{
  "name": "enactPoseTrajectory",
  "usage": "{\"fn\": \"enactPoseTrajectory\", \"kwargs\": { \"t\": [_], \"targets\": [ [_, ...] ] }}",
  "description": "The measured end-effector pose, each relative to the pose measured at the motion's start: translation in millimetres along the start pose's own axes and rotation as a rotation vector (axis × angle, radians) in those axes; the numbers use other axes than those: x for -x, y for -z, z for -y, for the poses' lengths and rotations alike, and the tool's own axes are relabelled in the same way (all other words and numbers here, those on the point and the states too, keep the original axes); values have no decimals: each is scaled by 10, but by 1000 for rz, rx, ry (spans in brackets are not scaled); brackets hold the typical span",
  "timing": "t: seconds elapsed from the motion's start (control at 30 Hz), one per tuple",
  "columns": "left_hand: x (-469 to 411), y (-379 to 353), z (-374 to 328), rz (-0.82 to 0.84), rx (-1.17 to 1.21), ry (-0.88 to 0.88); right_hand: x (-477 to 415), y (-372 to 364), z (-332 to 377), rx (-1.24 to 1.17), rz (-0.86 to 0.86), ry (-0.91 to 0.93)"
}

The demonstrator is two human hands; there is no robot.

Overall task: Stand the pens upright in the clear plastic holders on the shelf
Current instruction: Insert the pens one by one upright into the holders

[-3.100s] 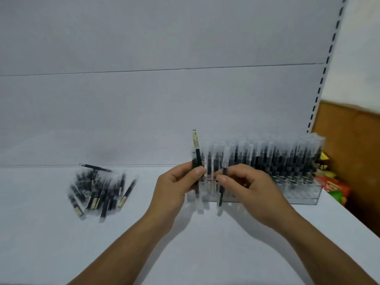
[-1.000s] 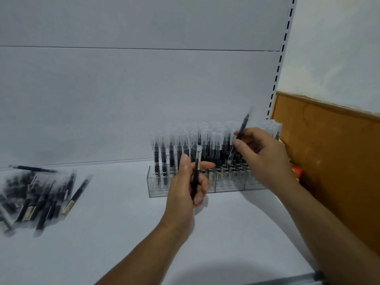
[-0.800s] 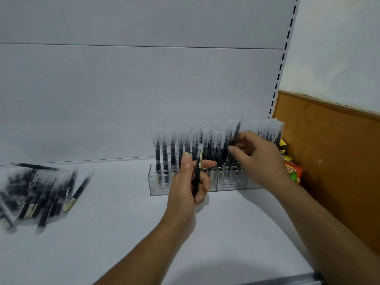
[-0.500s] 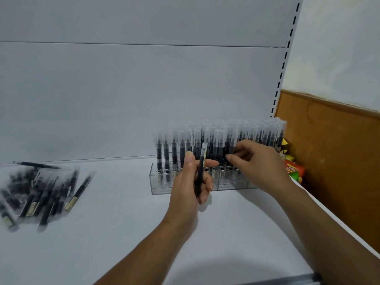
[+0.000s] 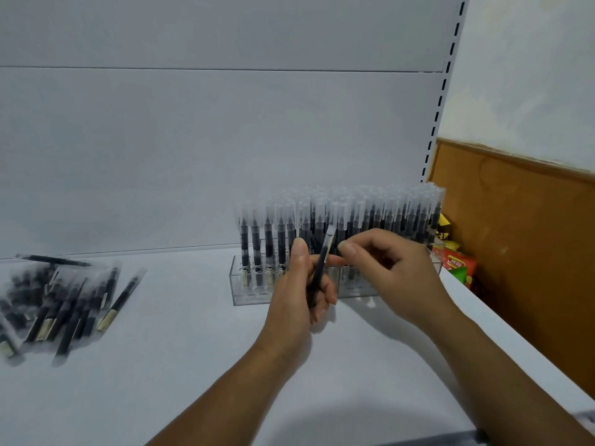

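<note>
Across the far side, a white back panel (image 5: 193,140). Below it, a white shelf (image 5: 193,365) stretching from left to right. At the right, a brown wooden panel (image 5: 531,236). On the shelf, right of centre and close to the back panel, a row of clear holders (image 5: 248,291), crowded with upright pens (image 5: 386,217), dark barrels under frosted caps. At the far left, a heap of loose pens (image 5: 64,300) lying flat, well apart from the holders. Just in front of the holders, a right hand (image 5: 396,275) with fingers curled and thumb tip beside the top of a pen (image 5: 322,265); cannot tell whether pinching it or only close. To its left, a left hand (image 5: 296,294), gripping the lower half of that pen. Between holders and wooden panel, a few coloured snack packets (image 5: 457,265). Pen itself nearly upright, leaning slightly right, near side of the holders.
</note>
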State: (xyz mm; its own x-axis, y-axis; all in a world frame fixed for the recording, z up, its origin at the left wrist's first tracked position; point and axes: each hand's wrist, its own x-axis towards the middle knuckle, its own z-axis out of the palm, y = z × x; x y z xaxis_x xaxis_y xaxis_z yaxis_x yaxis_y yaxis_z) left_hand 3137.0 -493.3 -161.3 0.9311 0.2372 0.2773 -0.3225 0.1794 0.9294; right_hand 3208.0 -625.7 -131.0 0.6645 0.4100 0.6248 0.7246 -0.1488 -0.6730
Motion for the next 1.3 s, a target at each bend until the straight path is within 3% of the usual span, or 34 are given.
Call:
{"fn": "enactPoseTrajectory", "kwargs": {
  "t": [0.1, 0.17, 0.27, 0.37, 0.43, 0.53, 0.67, 0.83, 1.03, 1.3],
  "targets": [
    [12, -28, -16, 30, -47, -3, -1, -50, 9, 7, 93, -17],
    [19, -37, -19, 34, -67, 5, -4, -51, 4, -8, 29, 13],
    [22, -43, -21, 21, -78, 14, 7, 8, -15, 86, -123, 227],
    [32, -62, -36, 22, -52, -8, 22, 24, -39, 336, -15, 505],
    [34, -67, -41, 29, -79, -24, 5, -18, -61, 503, 63, 581],
    [30, -75, -27, 39, -108, -41, -19, -65, -78, 548, 49, 599],
    [69, -79, -24, 3, -132, -87, -49, 60, -122, 530, -142, 453],
    [106, 28, -34, -124, -728, -408, -75, 208, -202, 207, -377, 107],
    [85, 106, 75, -92, -1326, -379, -107, 172, -288, 89, -356, -64],
    [100, 101, 72, -103, -1406, -360, -183, 106, -300, 334, -270, -120]
  ]
}}
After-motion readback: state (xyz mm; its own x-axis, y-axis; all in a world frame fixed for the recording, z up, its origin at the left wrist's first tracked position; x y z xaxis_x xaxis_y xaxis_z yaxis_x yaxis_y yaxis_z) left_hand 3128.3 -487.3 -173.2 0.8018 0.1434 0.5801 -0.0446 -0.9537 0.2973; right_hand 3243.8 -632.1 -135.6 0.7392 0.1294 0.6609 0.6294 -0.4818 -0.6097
